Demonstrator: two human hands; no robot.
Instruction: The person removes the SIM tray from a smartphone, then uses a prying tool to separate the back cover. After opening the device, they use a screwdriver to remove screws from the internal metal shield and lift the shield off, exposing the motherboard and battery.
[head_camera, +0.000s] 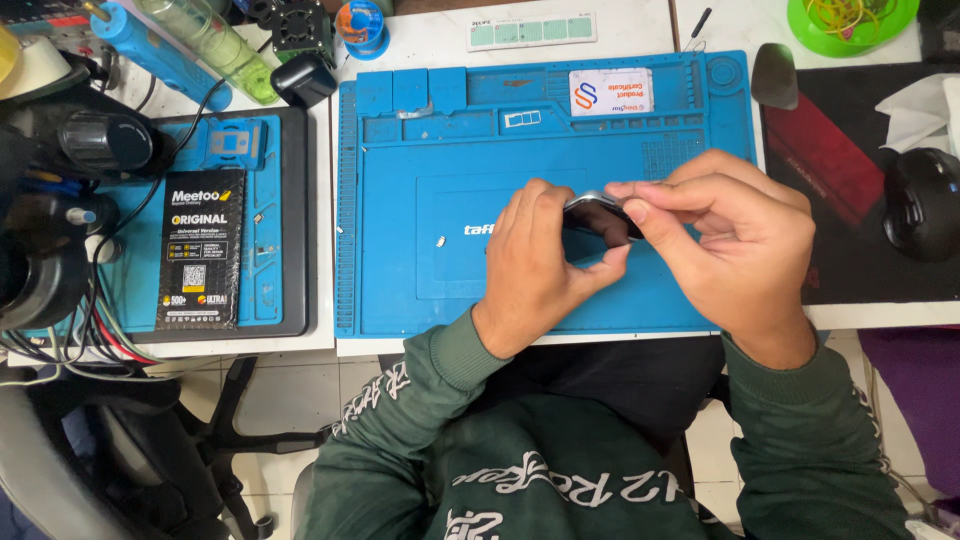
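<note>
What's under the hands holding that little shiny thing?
Under the left hand and right hand, holding the dark device, lies the blue mat. Anything directly beneath is hidden.

White table; blue mat

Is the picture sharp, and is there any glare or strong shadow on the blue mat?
Head view: even, soft light; the blue mat shows no glare and only faint shadow under the left hand and right hand. The dark device between them has a bright edge highlight. The corners look slightly stretched.

Dark, silver-edged phone, edge-on, above blue mat
</note>
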